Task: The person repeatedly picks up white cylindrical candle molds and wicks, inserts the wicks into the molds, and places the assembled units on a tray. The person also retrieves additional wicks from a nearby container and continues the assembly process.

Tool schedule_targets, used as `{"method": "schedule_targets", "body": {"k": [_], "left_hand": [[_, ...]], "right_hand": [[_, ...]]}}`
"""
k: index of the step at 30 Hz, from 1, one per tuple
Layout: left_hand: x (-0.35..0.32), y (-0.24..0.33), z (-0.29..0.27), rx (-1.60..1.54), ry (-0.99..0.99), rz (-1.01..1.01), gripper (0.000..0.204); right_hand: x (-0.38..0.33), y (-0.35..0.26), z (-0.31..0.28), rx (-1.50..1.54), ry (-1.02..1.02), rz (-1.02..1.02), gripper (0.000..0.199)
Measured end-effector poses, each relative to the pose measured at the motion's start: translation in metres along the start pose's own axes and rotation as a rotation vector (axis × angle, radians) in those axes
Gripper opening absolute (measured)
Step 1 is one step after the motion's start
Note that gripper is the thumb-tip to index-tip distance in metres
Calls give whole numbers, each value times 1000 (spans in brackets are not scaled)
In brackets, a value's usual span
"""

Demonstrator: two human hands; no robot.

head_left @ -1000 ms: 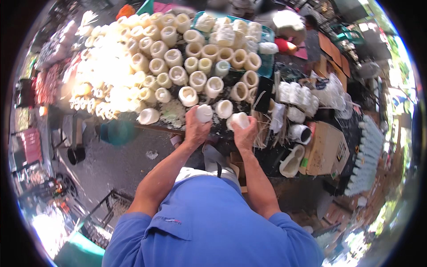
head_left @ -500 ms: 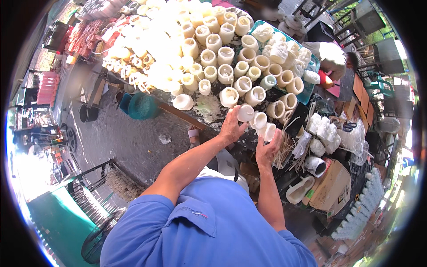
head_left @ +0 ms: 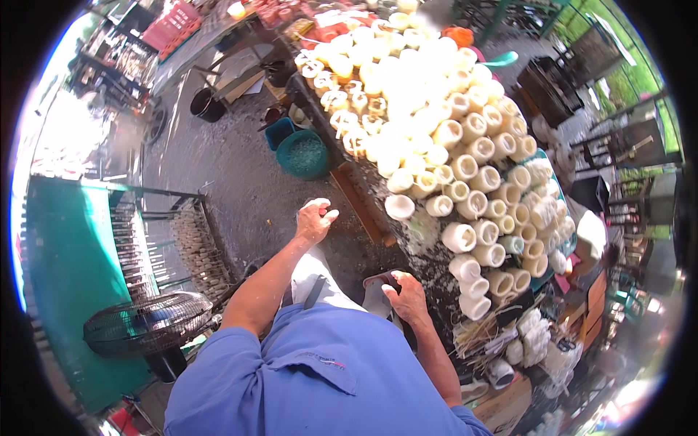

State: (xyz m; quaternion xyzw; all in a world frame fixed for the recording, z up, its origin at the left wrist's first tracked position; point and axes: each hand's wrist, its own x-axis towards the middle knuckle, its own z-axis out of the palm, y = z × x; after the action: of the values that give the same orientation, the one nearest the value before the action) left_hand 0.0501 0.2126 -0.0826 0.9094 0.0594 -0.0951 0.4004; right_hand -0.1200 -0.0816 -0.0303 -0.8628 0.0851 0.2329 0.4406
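My left hand (head_left: 315, 221) is in the air over the floor, left of the table, with its fingers curled in and nothing visible in them. Nearer the table's front edge, my right hand (head_left: 408, 296) holds nothing; its thumb stands apart from loosely bent fingers. To its right, three white hollow cups (head_left: 473, 288) stand in a short row at the edge of the dark table (head_left: 429, 251). Many cream, wax-like cups (head_left: 459, 237) crowd the tabletop behind them, several with openings showing. A lone white round piece (head_left: 399, 207) sits near the left edge. Strong sunlight washes out the middle of the pile.
A teal tub (head_left: 302, 154) and a wooden plank (head_left: 361, 205) are beside the table's left side. A black fan (head_left: 149, 323) stands at left by a green panel (head_left: 76, 276). White plastic bags (head_left: 534, 333) lie at right. Another person (head_left: 587, 231) is beyond the table.
Both hands have left the three white cups at the table edge and moved left and away from them. The view has turned left, and the cups remain in their row.
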Motion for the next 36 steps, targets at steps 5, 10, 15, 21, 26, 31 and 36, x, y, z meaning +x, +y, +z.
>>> {"method": "schedule_targets", "body": {"k": [5,10,15,21,26,31,36], "left_hand": [[50,-71,-58,-178,166,-180,44],[132,-161,-79,-595,110,-531,44],[260,-258,-85,-801,78,-699,45],[354,-367,-90,-967,157,-706,43],[361,-426,-101,-940,73,-761,34],[351,-458,-112,-1037,23,-877,29],[383,-466,-117,-1067,-4,-866,42]], "right_hand": [[119,-55,62,-171,-264,5,59],[254,-120,149,51,-294,74,53],[442,-154,263,416,-436,500,50],[789,-147,412,75,-24,260,43],[996,-166,471,-82,197,328,68],[1045,-178,519,-98,337,685,94],[1039,-178,522,-162,481,712,80]]}}
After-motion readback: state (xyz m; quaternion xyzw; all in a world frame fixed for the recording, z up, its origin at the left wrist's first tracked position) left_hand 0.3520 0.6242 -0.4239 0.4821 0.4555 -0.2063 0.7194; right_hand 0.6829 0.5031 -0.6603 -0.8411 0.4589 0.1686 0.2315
